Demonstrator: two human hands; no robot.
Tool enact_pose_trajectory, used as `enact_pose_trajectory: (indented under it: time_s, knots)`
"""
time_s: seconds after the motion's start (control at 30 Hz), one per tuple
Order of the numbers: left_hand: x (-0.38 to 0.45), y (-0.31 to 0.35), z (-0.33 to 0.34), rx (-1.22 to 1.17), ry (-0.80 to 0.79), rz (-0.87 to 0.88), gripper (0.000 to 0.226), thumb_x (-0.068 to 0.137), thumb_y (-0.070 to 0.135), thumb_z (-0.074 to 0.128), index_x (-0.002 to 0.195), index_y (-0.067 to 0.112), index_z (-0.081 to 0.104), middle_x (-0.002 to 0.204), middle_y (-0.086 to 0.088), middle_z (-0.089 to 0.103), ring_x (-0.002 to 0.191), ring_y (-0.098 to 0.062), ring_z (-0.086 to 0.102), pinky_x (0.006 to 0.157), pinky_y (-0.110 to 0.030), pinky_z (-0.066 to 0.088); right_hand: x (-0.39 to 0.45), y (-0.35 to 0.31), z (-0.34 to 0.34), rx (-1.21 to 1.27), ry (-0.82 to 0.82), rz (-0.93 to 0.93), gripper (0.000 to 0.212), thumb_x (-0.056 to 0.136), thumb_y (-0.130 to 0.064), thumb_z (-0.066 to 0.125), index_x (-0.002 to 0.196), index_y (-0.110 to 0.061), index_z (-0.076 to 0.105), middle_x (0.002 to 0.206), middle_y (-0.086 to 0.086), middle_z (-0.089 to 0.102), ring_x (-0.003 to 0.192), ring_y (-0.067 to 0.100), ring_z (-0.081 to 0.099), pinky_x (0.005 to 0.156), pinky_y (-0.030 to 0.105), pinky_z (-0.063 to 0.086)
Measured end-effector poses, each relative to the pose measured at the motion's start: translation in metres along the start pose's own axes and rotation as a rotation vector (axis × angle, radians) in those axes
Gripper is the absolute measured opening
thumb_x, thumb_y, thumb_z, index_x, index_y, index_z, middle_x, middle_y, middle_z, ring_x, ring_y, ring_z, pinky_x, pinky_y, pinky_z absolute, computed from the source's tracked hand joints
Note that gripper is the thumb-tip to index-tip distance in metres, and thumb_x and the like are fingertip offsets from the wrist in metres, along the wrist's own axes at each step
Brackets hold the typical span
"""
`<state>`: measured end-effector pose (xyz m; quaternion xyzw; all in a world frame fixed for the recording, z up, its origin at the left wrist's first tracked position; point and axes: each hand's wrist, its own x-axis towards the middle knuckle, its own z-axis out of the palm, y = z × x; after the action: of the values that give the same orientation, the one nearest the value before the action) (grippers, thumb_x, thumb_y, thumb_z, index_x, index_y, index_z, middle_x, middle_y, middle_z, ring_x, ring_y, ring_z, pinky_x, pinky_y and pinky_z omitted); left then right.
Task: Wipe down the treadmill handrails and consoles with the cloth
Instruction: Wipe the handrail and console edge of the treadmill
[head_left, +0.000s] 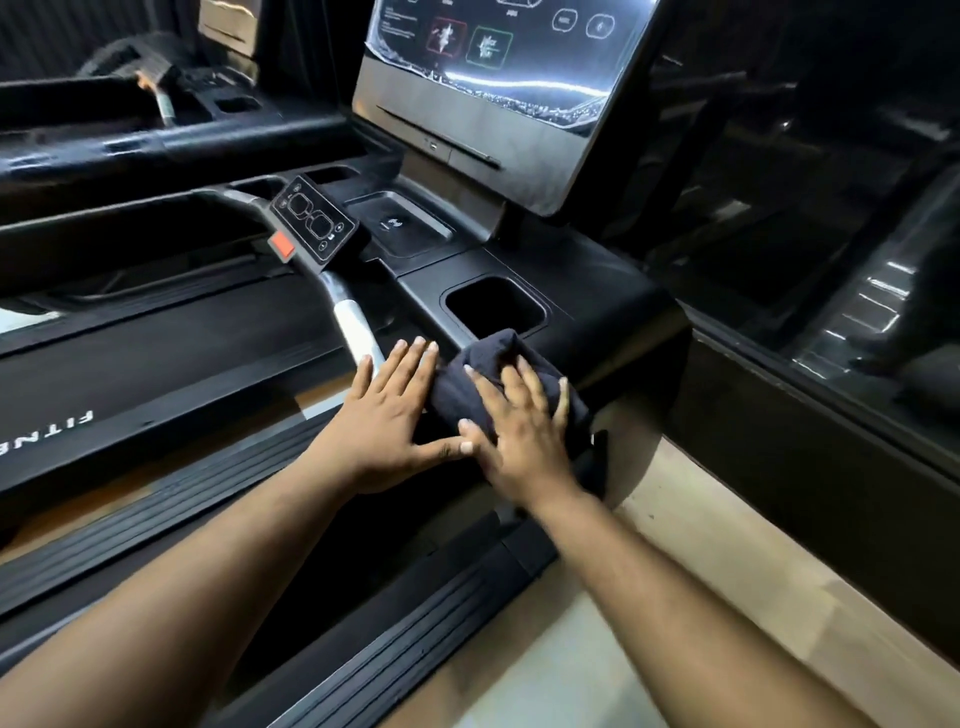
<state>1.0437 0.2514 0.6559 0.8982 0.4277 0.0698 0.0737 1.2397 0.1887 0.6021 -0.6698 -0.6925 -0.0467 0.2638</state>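
My right hand lies spread, pressing the cloth at the cupholder's six o'clock. My left hand rests flat, fingers together, at the cloth's nine o'clock

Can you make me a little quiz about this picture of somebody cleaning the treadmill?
1. True or false: the right hand presses flat on the dark cloth.
2. What lies just beyond the cloth? A) the square cup holder B) a water bottle C) a towel rack
3. Fill in: the left hand lies open just left of the ____, near the silver handrail grip.

Key: 1 true; 2 A; 3 cloth.
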Motion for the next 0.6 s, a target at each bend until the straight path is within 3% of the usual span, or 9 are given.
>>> enact_pose_trajectory:
  time_s: [0.07,0.13,0.2,0.23,0.33,0.43,0.5,0.6]
  knots:
    - [-0.002,-0.001,-0.002,0.003,-0.001,-0.001,0.130,0.066,0.103,0.013,0.161,0.020,-0.018,0.167,0.004,-0.024,0.151,-0.012,-0.030,0.125,-0.044,-0.017,0.016,0.037,-0.011,-0.041,-0.026,-0.037,0.071,0.093,-0.064,0.035,0.156,-0.032,0.041,0.159,0.017,0.043,0.154,0.027,0.026,0.121,0.067,0.004]
    - [-0.004,0.001,-0.002,0.015,-0.013,-0.002,0.129,0.068,0.102,0.013,0.161,0.020,-0.019,0.166,0.004,-0.025,0.151,-0.012,-0.030,0.125,-0.046,-0.015,0.036,0.056,-0.021,-0.047,-0.018,0.189,0.076,0.091,-0.067,0.027,0.158,-0.034,0.035,0.163,0.014,0.036,0.156,0.027,0.020,0.122,0.067,0.003]
    - [-0.005,0.002,-0.002,0.010,-0.018,-0.002,0.128,0.068,0.102,0.013,0.161,0.019,-0.018,0.165,0.004,-0.025,0.151,-0.013,-0.029,0.126,-0.046,-0.015,0.038,0.035,-0.017,-0.024,0.028,0.436,0.079,0.089,-0.067,0.020,0.160,-0.035,0.032,0.167,0.011,0.028,0.158,0.027,0.012,0.121,0.068,0.005]
    - [-0.006,0.001,-0.002,0.009,-0.019,-0.003,0.128,0.068,0.103,0.011,0.161,0.019,-0.018,0.165,0.003,-0.024,0.151,-0.012,-0.030,0.125,-0.045,-0.016,0.030,0.015,-0.012,-0.007,0.059,0.475,0.079,0.089,-0.066,0.019,0.160,-0.033,0.031,0.167,0.012,0.027,0.158,0.028,0.011,0.120,0.070,0.007]
    - [-0.004,-0.002,0.000,-0.028,-0.013,-0.002,0.132,0.063,0.105,0.002,0.161,0.019,-0.016,0.168,0.001,-0.021,0.151,-0.013,-0.029,0.124,-0.043,-0.019,-0.013,-0.029,-0.010,0.032,-0.050,0.330,0.079,0.093,-0.068,0.015,0.163,-0.032,0.020,0.166,0.016,0.027,0.157,0.034,0.014,0.120,0.070,0.007]
    - [-0.002,-0.003,0.002,-0.059,-0.012,0.001,0.134,0.060,0.106,0.001,0.162,0.020,-0.015,0.169,-0.001,-0.020,0.152,-0.013,-0.029,0.123,-0.043,-0.020,-0.022,-0.009,-0.031,-0.222,-0.163,0.234,0.080,0.094,-0.075,0.010,0.164,-0.035,0.013,0.162,0.011,0.033,0.155,0.033,0.017,0.114,0.077,-0.003]
    - [-0.002,-0.003,0.000,-0.057,-0.028,0.007,0.131,0.063,0.105,0.005,0.161,0.021,-0.018,0.168,-0.001,-0.023,0.151,-0.014,-0.030,0.123,-0.044,-0.021,-0.004,0.009,-0.040,-0.339,-0.170,0.295,0.079,0.097,-0.075,0.011,0.164,-0.032,0.011,0.164,0.011,0.030,0.158,0.031,0.003,0.111,0.080,-0.008]
    - [-0.003,-0.003,0.000,-0.040,-0.025,-0.003,0.128,0.067,0.103,0.008,0.160,0.020,-0.021,0.166,0.001,-0.026,0.150,-0.013,-0.032,0.123,-0.044,-0.020,0.033,-0.003,-0.030,-0.225,-0.175,0.381,0.080,0.097,-0.069,0.015,0.164,-0.025,0.013,0.169,0.020,0.016,0.158,0.031,-0.010,0.118,0.075,-0.006]
